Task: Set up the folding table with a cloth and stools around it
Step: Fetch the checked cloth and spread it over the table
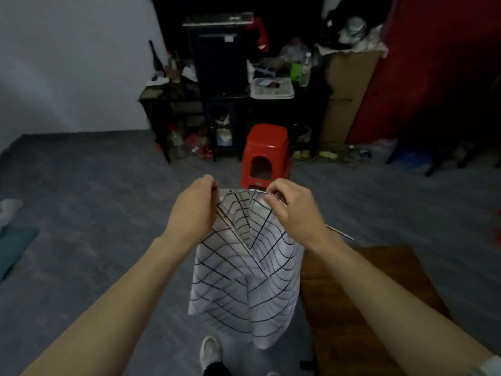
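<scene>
Left hand (196, 206): raised, forearm outstretched — fingers pinching the top edge of the white cloth with black grid lines (244, 280).
Right hand (291, 210): level, pinching the same edge.
Cloth: hanging, beside the brown wooden table (366, 308).
Red plastic stool (266, 154): beyond — on grey floor (95, 199).

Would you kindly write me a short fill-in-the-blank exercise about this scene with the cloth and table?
1. The plastic stool beyond the hands is coloured ____.
2. The left hand and the right hand grip the checked cloth along its ____ edge.
3. The wooden table stands on the person's ____ side.

Missing words: red; top; right.
</scene>
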A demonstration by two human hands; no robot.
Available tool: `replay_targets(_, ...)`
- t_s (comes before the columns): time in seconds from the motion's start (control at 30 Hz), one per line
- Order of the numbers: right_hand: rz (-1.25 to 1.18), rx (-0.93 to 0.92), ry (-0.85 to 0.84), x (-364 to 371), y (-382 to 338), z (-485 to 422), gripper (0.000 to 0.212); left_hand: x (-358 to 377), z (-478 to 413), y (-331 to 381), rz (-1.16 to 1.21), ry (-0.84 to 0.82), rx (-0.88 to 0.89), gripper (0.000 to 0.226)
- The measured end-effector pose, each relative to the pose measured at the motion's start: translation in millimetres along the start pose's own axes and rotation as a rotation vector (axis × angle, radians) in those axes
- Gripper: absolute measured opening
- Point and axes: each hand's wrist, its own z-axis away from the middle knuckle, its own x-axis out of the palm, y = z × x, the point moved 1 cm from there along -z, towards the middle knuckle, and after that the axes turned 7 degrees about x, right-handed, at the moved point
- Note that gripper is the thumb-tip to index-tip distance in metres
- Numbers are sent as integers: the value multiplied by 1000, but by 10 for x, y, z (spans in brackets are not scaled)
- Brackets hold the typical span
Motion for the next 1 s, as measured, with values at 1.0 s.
replay_targets(1.0, 309, 305, 458, -765, 1799, -1488, 25, 1298, -3015, -307, 68, -169, 683, 6)
